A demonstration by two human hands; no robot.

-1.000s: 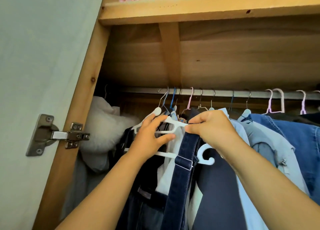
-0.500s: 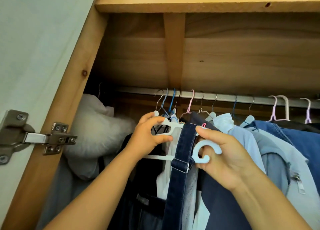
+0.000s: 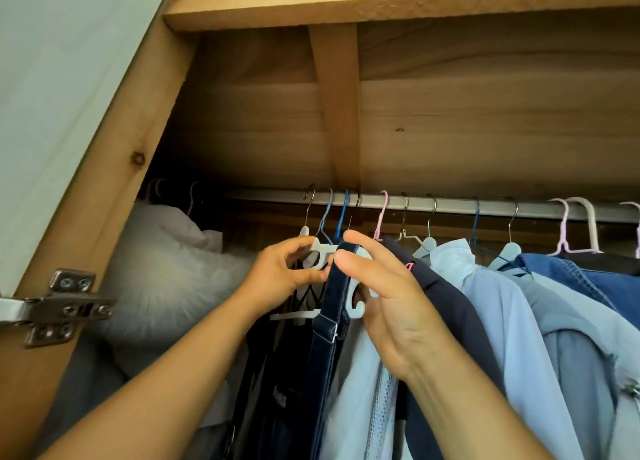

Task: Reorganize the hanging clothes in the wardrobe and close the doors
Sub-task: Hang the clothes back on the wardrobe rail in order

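Observation:
A white plastic hanger [image 3: 322, 251] is off the rail, just below the metal rail [image 3: 450, 206]. My left hand [image 3: 280, 276] pinches its left end. My right hand [image 3: 381, 293] grips its hook [image 3: 356, 309], which curls down by my palm. A dark denim strap [image 3: 332, 307] with a buckle drapes over the hanger between my hands. Shirts and jackets hang along the rail: a navy garment [image 3: 433, 307], light blue shirts [image 3: 502, 321] and a denim jacket [image 3: 588, 279].
A white fluffy garment [image 3: 166, 272] fills the left end of the wardrobe. The wooden frame post [image 3: 114, 182] carries a metal door hinge [image 3: 62, 307]. A wooden shelf [image 3: 381, 2] runs overhead. Wire and plastic hangers crowd the rail.
My right hand has shifted from the hanger's bar to its hook and lifted toward my left hand. The camera has tilted slightly and come closer.

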